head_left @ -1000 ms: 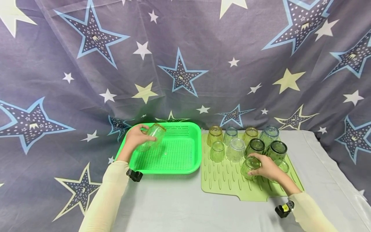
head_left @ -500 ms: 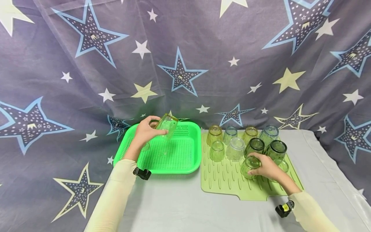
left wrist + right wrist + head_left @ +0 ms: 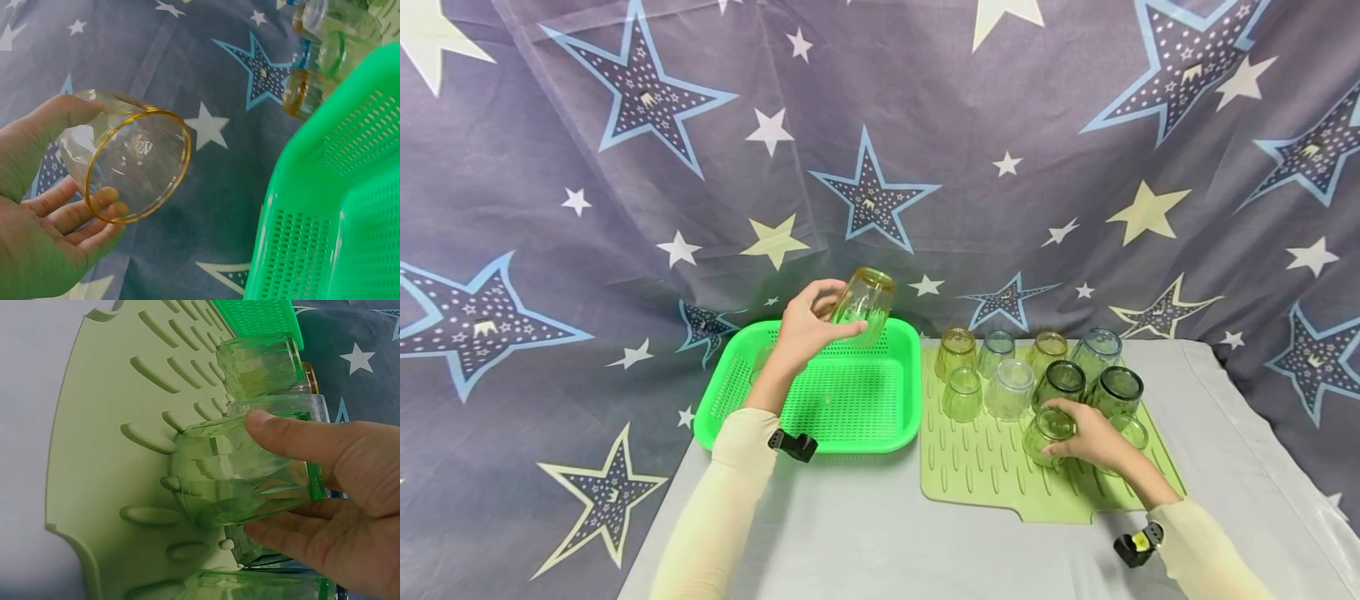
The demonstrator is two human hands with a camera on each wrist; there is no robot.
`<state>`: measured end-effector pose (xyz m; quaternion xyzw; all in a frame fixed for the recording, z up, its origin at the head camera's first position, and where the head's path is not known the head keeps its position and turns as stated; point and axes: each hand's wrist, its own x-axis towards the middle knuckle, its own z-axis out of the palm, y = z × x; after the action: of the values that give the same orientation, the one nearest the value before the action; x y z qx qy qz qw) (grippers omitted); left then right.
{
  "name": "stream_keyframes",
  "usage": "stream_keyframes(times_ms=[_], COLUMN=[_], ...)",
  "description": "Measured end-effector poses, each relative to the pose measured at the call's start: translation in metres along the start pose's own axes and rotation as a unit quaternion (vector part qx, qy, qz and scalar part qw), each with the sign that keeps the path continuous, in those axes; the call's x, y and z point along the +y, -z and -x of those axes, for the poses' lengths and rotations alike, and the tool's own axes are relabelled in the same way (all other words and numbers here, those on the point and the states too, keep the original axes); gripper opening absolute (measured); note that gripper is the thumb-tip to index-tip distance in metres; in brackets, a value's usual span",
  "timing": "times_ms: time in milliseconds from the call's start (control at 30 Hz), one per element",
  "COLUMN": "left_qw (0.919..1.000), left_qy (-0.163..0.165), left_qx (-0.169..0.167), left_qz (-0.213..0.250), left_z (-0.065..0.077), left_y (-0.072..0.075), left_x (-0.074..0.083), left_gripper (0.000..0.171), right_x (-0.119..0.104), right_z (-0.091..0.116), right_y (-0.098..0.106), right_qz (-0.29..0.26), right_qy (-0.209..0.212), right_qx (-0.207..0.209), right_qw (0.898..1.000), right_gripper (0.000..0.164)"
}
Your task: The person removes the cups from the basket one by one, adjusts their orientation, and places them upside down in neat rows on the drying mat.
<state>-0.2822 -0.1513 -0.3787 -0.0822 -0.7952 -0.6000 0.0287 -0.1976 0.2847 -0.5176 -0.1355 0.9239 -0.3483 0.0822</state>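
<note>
My left hand (image 3: 811, 327) holds a clear drinking glass with an amber edge (image 3: 867, 302), tilted, above the back of the green plastic basket (image 3: 912, 392). The left wrist view has the thumb on one side of this glass (image 3: 134, 159) and the curled fingers below it. On the green drying mat (image 3: 970, 475), my right hand (image 3: 1093, 433) grips a green glass (image 3: 1043, 437) that stands at the front of the group. The right wrist view shows this green glass (image 3: 231, 469) between thumb and fingers, its lower end on the mat.
Several glasses stand behind the right hand, among them a small green glass (image 3: 962, 394), a clear glass (image 3: 1009, 392) and a dark glass (image 3: 1117, 390). A faint clear glass (image 3: 760, 362) is in the basket's left side. A star-patterned cloth (image 3: 880, 167) hangs behind.
My left hand has lifted the amber-edged glass up and to the right, from inside the basket to above its back rim. My right hand stays on the green glass.
</note>
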Motion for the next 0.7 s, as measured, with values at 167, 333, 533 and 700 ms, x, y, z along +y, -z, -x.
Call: stream_keyframes(times_ms=[167,333,533,700], left_qw=[0.9991,0.9966,0.9928,0.9904], left_qy=[-0.041,-0.079,-0.113,-0.128], left_qx=[-0.003,-0.008,-0.015,-0.022], left_qz=[0.010,0.023,0.036,0.048], left_z=[-0.004,-0.006,-0.007,-0.008], left_y=[-0.008,-0.016,-0.025,-0.029], left_x=[0.007,0.011,0.016,0.021], left_gripper=[0.065,0.066,0.066,0.066], right_x=[0.002,0.002,-0.004,-0.012], right_z=[-0.002,-0.002,-0.002,-0.004], right_y=[-0.001,-0.003,-0.002,0.001], right_qz=[0.003,0.009,0.030,0.087], right_qy=[-0.006,-0.010,-0.013,-0.004], right_qx=[-0.005,-0.006,-0.007,-0.003], right_qw=[1.000,1.000,0.999,0.996], right_gripper=[0.078,0.079,0.080,0.084])
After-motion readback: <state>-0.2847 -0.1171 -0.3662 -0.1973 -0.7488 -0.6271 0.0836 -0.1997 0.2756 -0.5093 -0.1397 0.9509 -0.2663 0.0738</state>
